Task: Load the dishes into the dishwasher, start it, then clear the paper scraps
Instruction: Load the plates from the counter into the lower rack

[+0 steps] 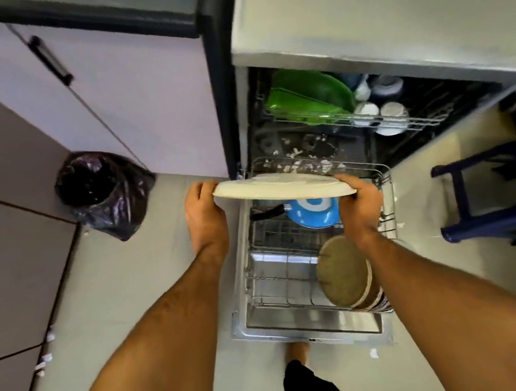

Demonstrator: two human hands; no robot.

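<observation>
Gripped at both ends: left hand [203, 209] and right hand [359, 204] curled round the rim of a wide, cream-white ceramic platter [282, 187], kept nearly flat above the pulled-out grey wire lower rack [272, 280], likely for tilting into the free tines. Just beneath, a blue plate [312, 215]; nearer right, brown-rimmed bowls [346, 275] stacked on edge. Far left, a black-bagged bin [102, 192]; white paper scraps [45, 361] scattered on the floor.

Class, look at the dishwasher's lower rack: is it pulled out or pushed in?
Pulled out. The lower rack sits over the lowered door, in front of the tub, with a blue plate and brown plates standing in it.
</observation>
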